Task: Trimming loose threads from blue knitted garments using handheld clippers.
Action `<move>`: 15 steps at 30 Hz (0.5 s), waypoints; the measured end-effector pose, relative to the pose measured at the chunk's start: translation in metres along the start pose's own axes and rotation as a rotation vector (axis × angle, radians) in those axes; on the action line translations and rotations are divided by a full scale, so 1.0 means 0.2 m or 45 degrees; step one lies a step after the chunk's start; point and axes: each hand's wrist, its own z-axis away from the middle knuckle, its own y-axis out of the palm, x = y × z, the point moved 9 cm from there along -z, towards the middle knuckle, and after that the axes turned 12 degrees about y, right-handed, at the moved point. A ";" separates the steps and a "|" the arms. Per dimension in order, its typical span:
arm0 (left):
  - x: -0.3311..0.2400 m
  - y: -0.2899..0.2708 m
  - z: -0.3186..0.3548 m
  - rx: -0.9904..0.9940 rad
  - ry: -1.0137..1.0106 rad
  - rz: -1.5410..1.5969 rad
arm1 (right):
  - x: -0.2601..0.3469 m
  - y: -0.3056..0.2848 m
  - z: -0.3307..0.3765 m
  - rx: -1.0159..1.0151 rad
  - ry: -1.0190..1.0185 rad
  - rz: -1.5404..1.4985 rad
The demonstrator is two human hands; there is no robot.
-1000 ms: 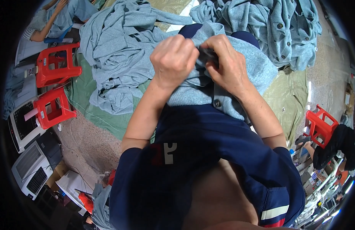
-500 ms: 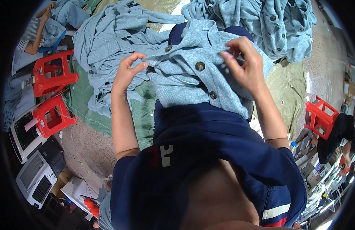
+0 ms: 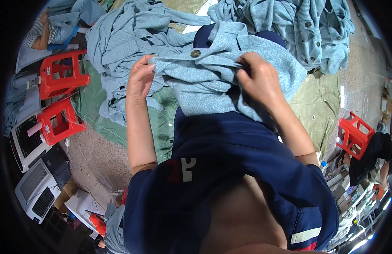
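A light blue knitted cardigan [image 3: 204, 95] lies across my lap, one large dark button [image 3: 196, 53] showing on its front band. My left hand [image 3: 141, 74] pinches the band's edge at the left. At the right, my right hand [image 3: 259, 76] has its fingers closed on the band near the middle of the garment; its fingertips are partly hidden. Between the two hands the band is stretched roughly level. Below it the knit hangs in loose folds over my dark blue trousers.
More light blue cardigans lie in a heap [image 3: 124, 46] at the left and another pile [image 3: 308, 34] at the right, on a green sheet [image 3: 158, 131]. Red stools [image 3: 62, 120] stand at the left, another red stool [image 3: 356, 134] at the right. A co-worker's arm [image 3: 45, 31] shows at the upper left.
My left hand has closed on the band's edge. My right hand has moved left and down and gripped the band, pulling it level; the lower buttons have gone out of sight.
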 end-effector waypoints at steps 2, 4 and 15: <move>-0.08 0.07 0.01 0.061 0.015 0.127 | 0.01 -0.10 0.00 -0.089 -0.078 -0.172; -0.14 0.20 0.01 0.073 -0.016 0.070 | 0.19 -0.26 0.07 -0.348 -0.575 -0.076; -0.34 0.86 0.07 0.415 0.355 -0.573 | 0.47 -0.23 0.24 -0.500 -1.154 -0.141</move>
